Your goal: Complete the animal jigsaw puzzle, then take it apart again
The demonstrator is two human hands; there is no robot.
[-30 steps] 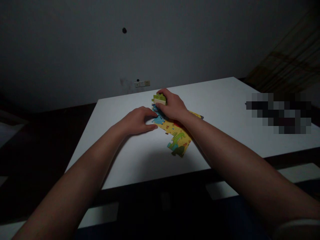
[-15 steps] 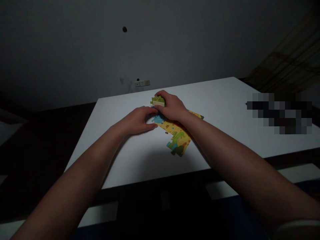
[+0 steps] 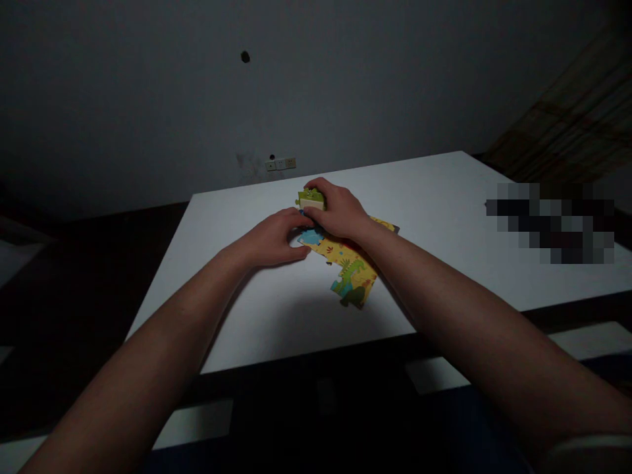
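Partly joined jigsaw puzzle pieces, yellow with dinosaurs, lie on the white table. A small stack of green puzzle pieces with a pale edge sits in my right hand, its thumb and fingers closed round it above the puzzle's far end. My left hand rests at the puzzle's left edge, thumb and fingers apart, with a light-blue piece between their tips. Its fingertips reach close under my right thumb, and I cannot make out whether they press a piece there. My right hand and forearm hide part of the puzzle.
A wall with sockets stands behind the table's far edge. Toward the table's right side lies a dark, pixelated patch that I cannot identify. A patterned curtain hangs at the far right. The table's near edge runs beneath my forearms.
Almost nothing differs. The lower end of the puzzle, with the green dinosaur piece, has shifted very slightly to the right; both hands keep their places.
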